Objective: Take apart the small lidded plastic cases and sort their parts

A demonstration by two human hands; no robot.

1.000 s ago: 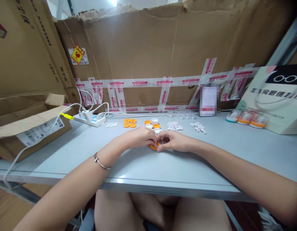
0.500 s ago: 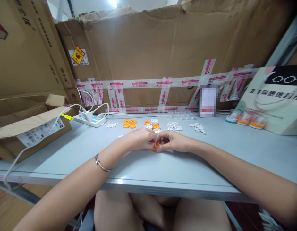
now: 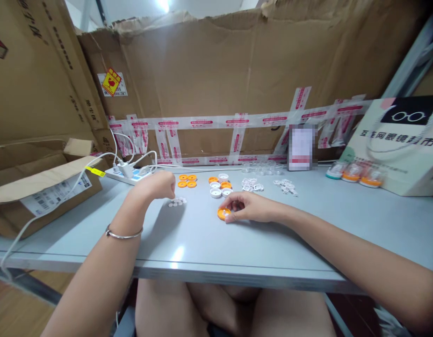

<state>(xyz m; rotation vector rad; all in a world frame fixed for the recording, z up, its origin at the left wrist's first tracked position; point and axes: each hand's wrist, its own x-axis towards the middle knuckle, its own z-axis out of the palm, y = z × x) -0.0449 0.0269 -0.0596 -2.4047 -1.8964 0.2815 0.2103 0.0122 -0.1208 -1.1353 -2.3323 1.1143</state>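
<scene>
My right hand point(image 3: 245, 206) pinches the rim of an orange round plastic cap point(image 3: 221, 214) lying on the table; a small white part shows inside it. My left hand point(image 3: 159, 185) hovers farther left with its fingers curled together and pointing away. Whatever those fingertips may hold is hidden. Small white discs point(image 3: 177, 202) lie just to the right of that hand. Beyond my right hand stands a cluster of orange and white round caps point(image 3: 215, 192). Several flat orange rings point(image 3: 187, 181) sit between the two hands, farther back.
White plastic parts point(image 3: 252, 185) and another white pile point(image 3: 285, 187) lie to the right. Clear cups point(image 3: 263, 168) line the back near a blurred upright card point(image 3: 301, 149). Capped clear containers point(image 3: 355, 174) stand by a paper bag point(image 3: 395, 154). A power strip point(image 3: 127, 175) and open carton point(image 3: 44, 192) are left.
My left hand has left the orange cap and moved left, over to beside the white discs. My right hand stays on the cap, whose inside now shows.
</scene>
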